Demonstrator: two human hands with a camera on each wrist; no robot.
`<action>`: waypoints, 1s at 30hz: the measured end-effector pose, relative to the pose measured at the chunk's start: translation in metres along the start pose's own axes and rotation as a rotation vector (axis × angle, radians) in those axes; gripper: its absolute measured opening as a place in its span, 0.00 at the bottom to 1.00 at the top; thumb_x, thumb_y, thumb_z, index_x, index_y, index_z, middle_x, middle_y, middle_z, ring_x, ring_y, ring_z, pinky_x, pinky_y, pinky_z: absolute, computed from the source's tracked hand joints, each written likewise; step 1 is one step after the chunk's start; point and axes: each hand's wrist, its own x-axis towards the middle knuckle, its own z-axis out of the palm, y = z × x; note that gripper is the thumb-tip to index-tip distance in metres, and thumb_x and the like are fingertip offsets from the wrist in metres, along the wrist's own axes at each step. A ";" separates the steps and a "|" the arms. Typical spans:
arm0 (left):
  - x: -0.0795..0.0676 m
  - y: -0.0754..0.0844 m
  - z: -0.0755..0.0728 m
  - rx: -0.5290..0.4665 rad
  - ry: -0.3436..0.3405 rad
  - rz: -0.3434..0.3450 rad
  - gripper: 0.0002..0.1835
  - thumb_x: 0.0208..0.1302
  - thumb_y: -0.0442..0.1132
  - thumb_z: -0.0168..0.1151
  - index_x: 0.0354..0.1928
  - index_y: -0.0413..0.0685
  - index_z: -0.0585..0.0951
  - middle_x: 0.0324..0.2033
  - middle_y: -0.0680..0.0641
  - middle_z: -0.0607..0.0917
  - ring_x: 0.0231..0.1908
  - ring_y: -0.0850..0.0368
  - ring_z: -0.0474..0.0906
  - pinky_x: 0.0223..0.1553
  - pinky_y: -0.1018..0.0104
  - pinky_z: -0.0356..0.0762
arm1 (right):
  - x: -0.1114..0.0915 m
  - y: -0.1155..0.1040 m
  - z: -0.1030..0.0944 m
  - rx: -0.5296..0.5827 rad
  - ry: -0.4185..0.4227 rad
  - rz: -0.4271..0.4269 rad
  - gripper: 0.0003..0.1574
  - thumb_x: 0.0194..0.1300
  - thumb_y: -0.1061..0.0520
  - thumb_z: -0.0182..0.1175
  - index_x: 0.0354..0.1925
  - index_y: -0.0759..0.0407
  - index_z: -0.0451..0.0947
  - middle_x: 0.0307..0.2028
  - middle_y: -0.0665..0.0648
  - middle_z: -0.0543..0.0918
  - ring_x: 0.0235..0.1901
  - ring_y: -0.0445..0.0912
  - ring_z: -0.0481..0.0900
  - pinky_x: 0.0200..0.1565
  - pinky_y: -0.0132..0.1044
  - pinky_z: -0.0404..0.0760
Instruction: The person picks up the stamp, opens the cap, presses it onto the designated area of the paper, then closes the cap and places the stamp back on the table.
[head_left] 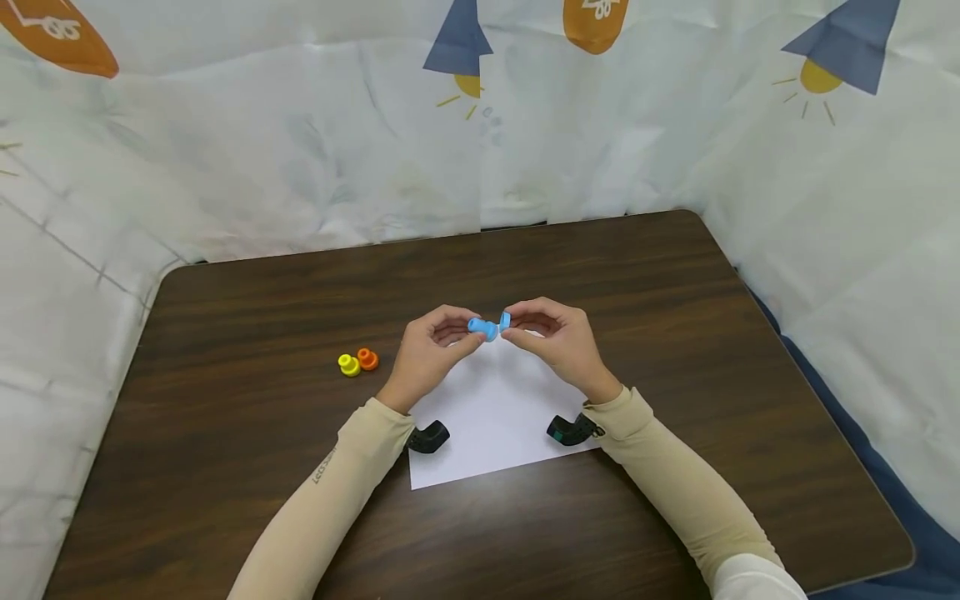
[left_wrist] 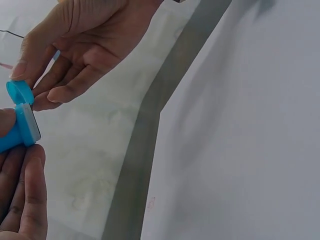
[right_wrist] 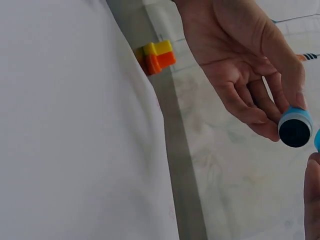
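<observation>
1. Blue, plastic-looking and roughly cylindrical, the stamp-like body (head_left: 482, 328) is in the grasp of your bare left hand (head_left: 429, 354), pinched between thumb and fingers near the far end of the white rectangular paper sheet (head_left: 487, 425).
2. Your bare right hand (head_left: 558, 337) pinches the small, round, light-blue plastic cap (head_left: 505, 321) just beside the body; the right wrist view shows a gap between them.
3. That cap gives your fingertips little to hold; a loose pinch or sudden twist could, I judge, drop it and send it rolling across the dark brown wood-grain tabletop (head_left: 225, 375).
4. The body's dark round end face (right_wrist: 295, 132) is exposed. If it is inked, which I cannot tell, brushing your fingers or the sheet could leave a smear.
5. The black curved device at your left wrist (head_left: 430, 437) and its match at your right wrist (head_left: 570, 431) appear low over the sheet; lowering your forearms might drag it askew.
6. Leftward room is tighter: the yellow knobbed plastic piece (head_left: 348, 365) and orange knobbed plastic piece (head_left: 367, 359) stand near your left hand, where a wide elbow or wrist sweep could topple them.
7. You have more room rightward; ahead, the tabletop's far edge meets hanging white printed cloth (head_left: 300, 167).
</observation>
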 end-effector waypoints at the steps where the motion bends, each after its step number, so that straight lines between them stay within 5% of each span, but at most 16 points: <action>1: -0.001 0.000 -0.001 -0.003 0.004 -0.001 0.15 0.64 0.38 0.74 0.51 0.45 0.84 0.49 0.42 0.87 0.48 0.59 0.87 0.56 0.71 0.86 | 0.000 0.000 0.002 0.001 0.001 0.004 0.17 0.62 0.69 0.71 0.50 0.72 0.83 0.43 0.41 0.88 0.42 0.39 0.88 0.51 0.32 0.89; 19: -0.011 0.011 -0.024 -0.147 0.145 0.007 0.17 0.65 0.37 0.73 0.52 0.40 0.83 0.46 0.55 0.87 0.47 0.59 0.86 0.55 0.72 0.86 | 0.018 -0.012 0.028 0.044 0.023 0.018 0.20 0.63 0.65 0.72 0.52 0.68 0.83 0.44 0.45 0.89 0.43 0.40 0.89 0.50 0.36 0.90; 30: -0.015 0.018 -0.028 -0.177 0.155 0.000 0.16 0.65 0.35 0.72 0.53 0.39 0.82 0.47 0.55 0.87 0.47 0.60 0.86 0.55 0.72 0.86 | 0.015 -0.010 0.037 0.030 -0.001 0.066 0.18 0.61 0.67 0.72 0.50 0.70 0.84 0.43 0.44 0.88 0.41 0.40 0.88 0.49 0.34 0.90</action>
